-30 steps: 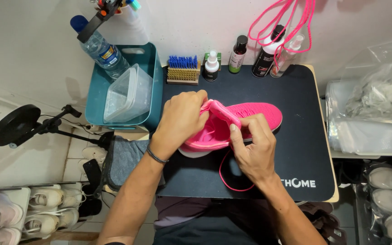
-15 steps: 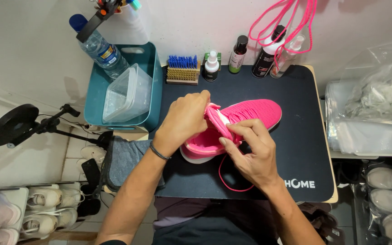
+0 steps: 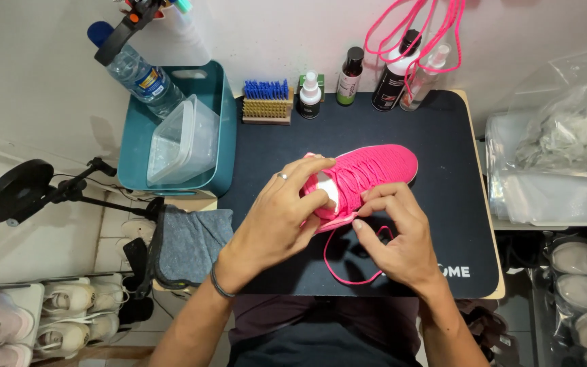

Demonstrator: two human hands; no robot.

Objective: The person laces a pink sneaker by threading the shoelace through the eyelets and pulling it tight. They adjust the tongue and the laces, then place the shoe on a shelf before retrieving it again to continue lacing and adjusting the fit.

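Lacing job in progress here. The pink shoe (image 3: 368,173) lies on its side in the middle of the black mat (image 3: 443,224) on the table, toe pointing right. The left hand (image 3: 276,221) is wrapped over the heel end, fingers closed on the collar to steady it. The right hand (image 3: 395,234) has thumb and fingertips pinched together on the pink lace (image 3: 348,278) right at the shoe's edge, with the rest of the lace hanging in a loop toward the person.

Looks to me like threading is the step in hand. The next bit probably needs the lace tip fed cleanly through an eyelet while the left hand keeps the shoe from rolling.

Compared with a second ago, the shoe has been turned flatter, the tongue isn't being pulled up anymore, and the right hand has dropped lower, down to the lace. Brush (image 3: 266,100) and bottles (image 3: 351,75) at the back haven't moved.
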